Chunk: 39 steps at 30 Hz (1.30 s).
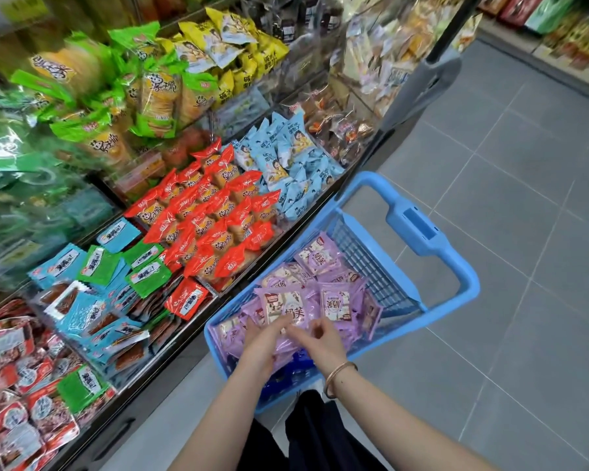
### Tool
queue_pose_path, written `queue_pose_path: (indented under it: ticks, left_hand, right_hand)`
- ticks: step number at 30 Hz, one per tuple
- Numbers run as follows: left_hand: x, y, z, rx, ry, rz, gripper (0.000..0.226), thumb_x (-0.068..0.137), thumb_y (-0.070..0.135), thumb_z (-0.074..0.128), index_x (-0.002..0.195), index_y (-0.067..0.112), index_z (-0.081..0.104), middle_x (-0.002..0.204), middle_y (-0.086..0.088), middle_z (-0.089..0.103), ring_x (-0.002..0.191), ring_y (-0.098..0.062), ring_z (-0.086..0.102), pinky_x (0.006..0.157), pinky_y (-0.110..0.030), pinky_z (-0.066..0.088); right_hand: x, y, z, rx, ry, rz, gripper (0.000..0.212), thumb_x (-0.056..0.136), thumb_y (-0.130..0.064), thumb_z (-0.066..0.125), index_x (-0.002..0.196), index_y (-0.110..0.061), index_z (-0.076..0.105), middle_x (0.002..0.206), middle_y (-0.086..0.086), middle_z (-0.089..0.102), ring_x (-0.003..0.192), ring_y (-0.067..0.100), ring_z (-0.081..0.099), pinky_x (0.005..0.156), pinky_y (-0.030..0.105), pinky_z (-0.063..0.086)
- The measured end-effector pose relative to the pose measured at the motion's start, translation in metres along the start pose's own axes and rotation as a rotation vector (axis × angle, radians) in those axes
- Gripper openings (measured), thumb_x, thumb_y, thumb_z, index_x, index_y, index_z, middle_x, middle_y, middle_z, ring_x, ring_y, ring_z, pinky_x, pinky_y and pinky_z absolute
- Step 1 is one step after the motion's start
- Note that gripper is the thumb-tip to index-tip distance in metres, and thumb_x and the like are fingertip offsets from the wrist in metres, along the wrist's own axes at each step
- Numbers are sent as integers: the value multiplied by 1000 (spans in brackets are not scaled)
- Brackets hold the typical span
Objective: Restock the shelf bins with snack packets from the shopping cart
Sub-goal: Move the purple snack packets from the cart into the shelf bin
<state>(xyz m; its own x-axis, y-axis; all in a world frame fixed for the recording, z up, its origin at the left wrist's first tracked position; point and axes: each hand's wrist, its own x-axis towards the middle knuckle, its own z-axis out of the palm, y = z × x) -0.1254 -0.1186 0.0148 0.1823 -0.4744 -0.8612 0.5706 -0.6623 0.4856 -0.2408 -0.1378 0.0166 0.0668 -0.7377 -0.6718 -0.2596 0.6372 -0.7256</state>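
At 6 o'clock, both hands were down in the blue cart [432, 232] among purple snack packets [320, 256]. Left hand [262, 338] fingers pinched one packet; right hand [323, 336] fingers curled, grip unclear. Best approach, prob.: gather a flat stack w/ both hands before lifting toward the shelf bins [215, 292] at 10 o'clock.

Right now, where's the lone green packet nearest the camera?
Head view, lower left: the green packet lies on red-and-white packets in the nearest shelf bin, left of the blue cart.

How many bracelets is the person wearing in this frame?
1: a bracelet on the wrist of the right hand, over the cart. The left hand's wrist is bare.
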Motion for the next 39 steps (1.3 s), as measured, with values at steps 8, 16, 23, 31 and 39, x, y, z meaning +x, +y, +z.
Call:
queue_pose_path:
  ticks: [8, 16, 23, 31, 39]
  left_hand:
    - [10, 7, -35, -107, 44, 22, 41, 82, 14, 72, 116, 14, 50, 102, -10, 72, 86, -26, 71, 64, -32, 53]
    - [13, -14, -63, -211, 215, 38, 14, 88, 22, 63, 93, 23, 50, 90, 3, 65, 79, -14, 64, 75, -36, 49]
    - [7, -18, -63, -197, 142, 33, 40, 90, 25, 57, 126, 8, 51, 123, -15, 62, 115, -34, 57, 104, -54, 40]
    - [4, -7, -50, -231, 101, 52, 36, 90, 22, 58, 125, 14, 51, 115, 0, 62, 113, -12, 60, 97, -33, 49]
    - [5, 4, -43, -119, 71, 87, 65, 84, 33, 66, 142, 17, 40, 149, -8, 38, 133, -30, 40, 112, -50, 28]
  right_hand:
    - [89, 27, -62, -138, 277, 127, 13, 85, -11, 62, 92, -1, 56, 88, 14, 59, 82, 24, 55, 81, 34, 43]
    - [152, 66, -69, -794, 230, 293, 59, 86, -44, 57, 129, -5, 52, 141, 15, 46, 132, 30, 40, 108, 38, 32]
    - [136, 51, -61, -122, 385, 260, 54, 71, -7, 77, 115, 1, 47, 106, 18, 61, 86, 26, 58, 71, 32, 46]
    - [107, 30, -102, 357, 242, 232, 25, 73, 4, 71, 91, -11, 63, 88, 9, 67, 65, 19, 64, 50, 24, 52]
    - [67, 0, -112, 90, -26, 13, 7, 79, 2, 61, 78, -3, 66, 81, 9, 59, 74, 21, 54, 63, 28, 44]
